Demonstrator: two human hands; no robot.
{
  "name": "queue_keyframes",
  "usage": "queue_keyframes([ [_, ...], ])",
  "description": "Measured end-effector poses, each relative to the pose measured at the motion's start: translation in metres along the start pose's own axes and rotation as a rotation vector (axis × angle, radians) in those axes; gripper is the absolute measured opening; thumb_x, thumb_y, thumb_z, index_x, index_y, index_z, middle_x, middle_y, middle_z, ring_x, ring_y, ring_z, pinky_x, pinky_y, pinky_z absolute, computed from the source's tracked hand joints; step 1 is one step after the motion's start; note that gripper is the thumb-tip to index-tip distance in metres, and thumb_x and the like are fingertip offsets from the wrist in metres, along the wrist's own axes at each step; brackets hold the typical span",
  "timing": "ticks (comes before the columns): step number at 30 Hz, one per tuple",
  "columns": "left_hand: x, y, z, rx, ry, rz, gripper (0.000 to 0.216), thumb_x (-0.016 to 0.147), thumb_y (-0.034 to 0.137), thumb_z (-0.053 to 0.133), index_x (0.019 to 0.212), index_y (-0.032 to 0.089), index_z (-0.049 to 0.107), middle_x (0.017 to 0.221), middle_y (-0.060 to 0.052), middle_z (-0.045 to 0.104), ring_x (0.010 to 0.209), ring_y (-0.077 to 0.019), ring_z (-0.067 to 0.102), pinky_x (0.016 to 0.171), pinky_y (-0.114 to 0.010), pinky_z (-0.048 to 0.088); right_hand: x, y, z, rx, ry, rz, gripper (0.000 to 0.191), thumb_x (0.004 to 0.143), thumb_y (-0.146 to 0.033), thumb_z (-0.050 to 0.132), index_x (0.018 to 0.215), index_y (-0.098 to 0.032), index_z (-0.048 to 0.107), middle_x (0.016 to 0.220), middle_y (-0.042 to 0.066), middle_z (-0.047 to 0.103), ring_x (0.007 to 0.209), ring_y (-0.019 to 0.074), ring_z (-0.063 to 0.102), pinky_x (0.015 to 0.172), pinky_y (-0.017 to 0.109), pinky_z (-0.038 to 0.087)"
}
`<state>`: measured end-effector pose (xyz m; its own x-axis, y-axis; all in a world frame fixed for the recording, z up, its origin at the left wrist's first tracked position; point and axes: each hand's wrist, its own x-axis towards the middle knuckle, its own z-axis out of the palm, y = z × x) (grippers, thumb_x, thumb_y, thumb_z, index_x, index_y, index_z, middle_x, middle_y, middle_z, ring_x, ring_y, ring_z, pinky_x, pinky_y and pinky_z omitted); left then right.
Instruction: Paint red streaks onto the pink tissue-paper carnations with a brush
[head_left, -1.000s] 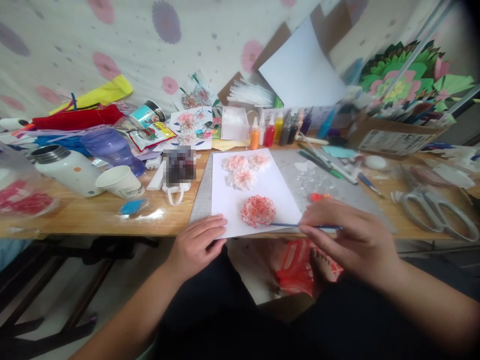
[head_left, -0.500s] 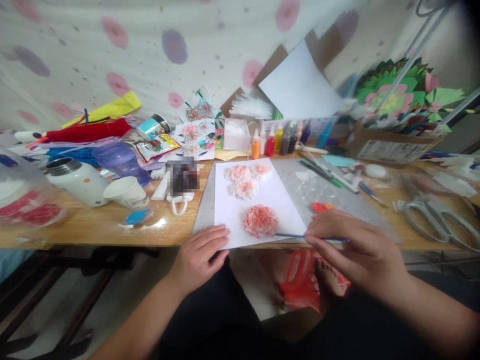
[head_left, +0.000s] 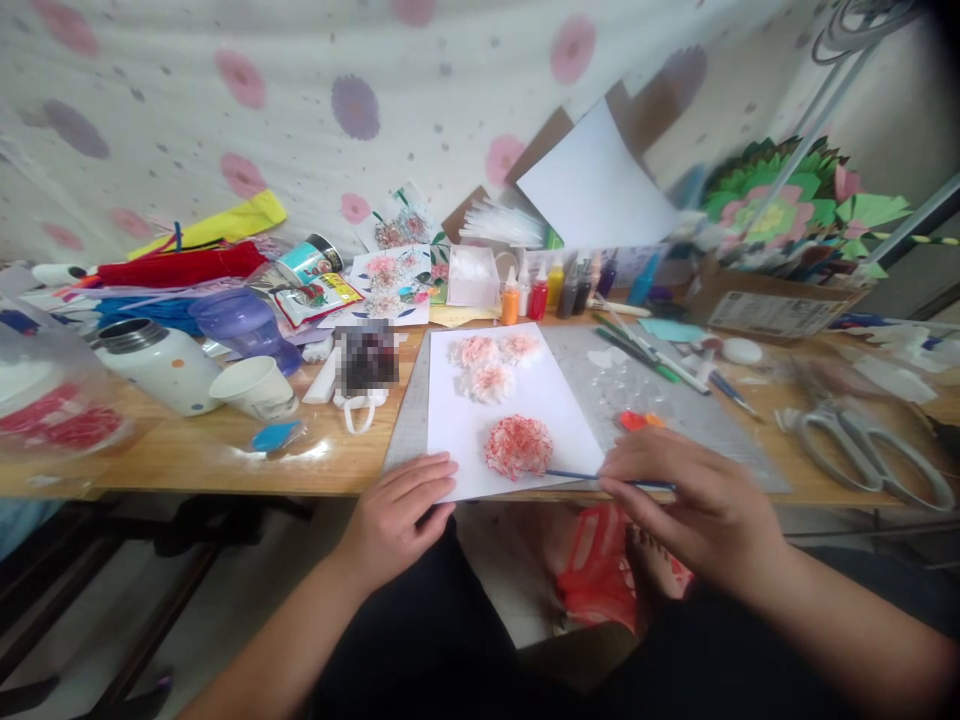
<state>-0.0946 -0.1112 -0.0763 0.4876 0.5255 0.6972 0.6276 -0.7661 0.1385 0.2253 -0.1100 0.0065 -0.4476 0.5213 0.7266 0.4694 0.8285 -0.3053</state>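
Observation:
A white sheet of paper [head_left: 517, 400] lies on a grey mat at the near edge of a wooden table [head_left: 225, 450]. On the sheet sit a red-and-white fluffy flower [head_left: 517, 446] and, farther back, a cluster of pale pink flowers [head_left: 487, 365]. My right hand [head_left: 697, 510] pinches a thin blue brush [head_left: 577, 476], its tip touching the red flower's right side. My left hand [head_left: 401, 515] rests on the sheet's near left corner, fingers loosely curled and pressing down.
Small paint bottles [head_left: 547, 285] stand behind the sheet. A white flask [head_left: 161, 365], a paper cup [head_left: 255, 385] and a purple bottle [head_left: 240, 325] crowd the left. Large scissors [head_left: 870, 450] lie right, pens [head_left: 652, 355] between. A cardboard box of paper flowers [head_left: 795, 230] stands back right.
The camera tilted slightly, shifting the scene down. The brush tip stays at the red flower's right edge; both hands hold their places.

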Motion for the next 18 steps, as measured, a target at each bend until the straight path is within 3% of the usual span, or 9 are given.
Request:
queue_keyframes([
  [18,-0.0028,-0.0013,0.0003,-0.004,-0.008,-0.002,0.023,0.088,0.007,0.068,0.109,0.015,0.069,0.113,-0.01,0.077,0.112,-0.0221,0.072,0.1,-0.038,0.062,-0.0028,0.0017,0.0011,-0.018,0.005,-0.002,0.011,0.089,-0.011,0.064,0.092,-0.021,0.06,0.076,0.001,0.07,0.071,0.013,0.07,0.067,0.025,0.058],
])
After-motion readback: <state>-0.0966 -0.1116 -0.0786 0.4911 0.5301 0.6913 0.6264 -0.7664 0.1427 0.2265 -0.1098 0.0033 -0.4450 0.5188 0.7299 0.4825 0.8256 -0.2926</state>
